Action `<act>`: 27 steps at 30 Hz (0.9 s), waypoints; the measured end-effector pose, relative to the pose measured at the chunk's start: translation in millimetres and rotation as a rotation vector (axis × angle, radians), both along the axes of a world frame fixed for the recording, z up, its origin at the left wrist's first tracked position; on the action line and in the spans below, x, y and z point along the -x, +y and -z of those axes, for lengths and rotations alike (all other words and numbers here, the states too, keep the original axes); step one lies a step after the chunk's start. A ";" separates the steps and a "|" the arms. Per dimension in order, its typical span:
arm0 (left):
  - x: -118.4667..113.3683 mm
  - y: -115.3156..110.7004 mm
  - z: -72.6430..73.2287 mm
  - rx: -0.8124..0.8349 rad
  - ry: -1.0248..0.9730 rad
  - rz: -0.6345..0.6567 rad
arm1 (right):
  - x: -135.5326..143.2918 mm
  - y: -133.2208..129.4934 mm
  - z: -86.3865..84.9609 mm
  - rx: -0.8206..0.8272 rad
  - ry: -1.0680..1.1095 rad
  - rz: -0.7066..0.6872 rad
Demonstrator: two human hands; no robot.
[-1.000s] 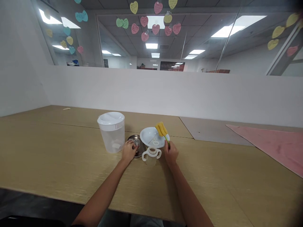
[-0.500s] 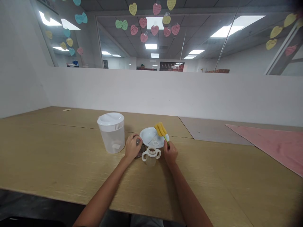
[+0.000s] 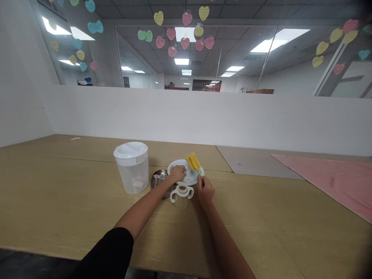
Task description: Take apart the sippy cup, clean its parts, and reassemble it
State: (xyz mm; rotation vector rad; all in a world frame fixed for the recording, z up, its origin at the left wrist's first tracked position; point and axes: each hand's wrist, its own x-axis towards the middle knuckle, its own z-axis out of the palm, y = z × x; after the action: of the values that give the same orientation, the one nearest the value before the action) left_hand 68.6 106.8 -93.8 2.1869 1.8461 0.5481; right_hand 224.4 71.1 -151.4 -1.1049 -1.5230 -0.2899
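My right hand (image 3: 205,188) grips the green handle of a yellow sponge brush (image 3: 193,161), its head raised over the white dish (image 3: 200,175). My left hand (image 3: 177,173) reaches into that dish with fingers curled down. What its fingertips hold, if anything, is hidden. A small white ring-shaped part (image 3: 187,179) lies in the dish. Nearer to me stands a clear baby bottle (image 3: 181,199) with two white handles and an uncovered mouth. A round steel tray (image 3: 153,185), with clear parts in it, is partly covered by my left forearm.
A translucent tub with a white lid (image 3: 132,170) stands left of the steel tray. At the right, a grey sheet (image 3: 252,164) and a pink cloth (image 3: 328,176) cover part of the wooden table (image 3: 72,201). A white wall rises behind.
My left hand has moved right, from the steel tray to the white dish, uncovering the tray's clear parts. The brush stays in my right hand. The view has shifted slightly.
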 end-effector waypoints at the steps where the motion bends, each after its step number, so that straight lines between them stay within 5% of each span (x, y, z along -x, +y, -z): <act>1: 0.1 -0.1 -0.5 0.001 -0.005 -0.006 | 0.0 0.2 0.2 -0.001 -0.002 -0.003; 13: 18.0 2.0 -10.2 -0.183 -0.308 -0.092 | 0.3 1.5 2.7 0.056 -0.014 -0.015; 27: 18.6 -18.1 -43.9 -0.676 -0.774 -0.082 | -0.2 1.7 1.7 0.109 0.014 0.001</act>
State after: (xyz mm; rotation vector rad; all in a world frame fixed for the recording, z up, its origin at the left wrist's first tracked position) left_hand 50.0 88.7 -49.9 1.7662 1.4158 1.9299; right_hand 224.6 72.8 -153.0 -1.1909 -1.5407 -0.2011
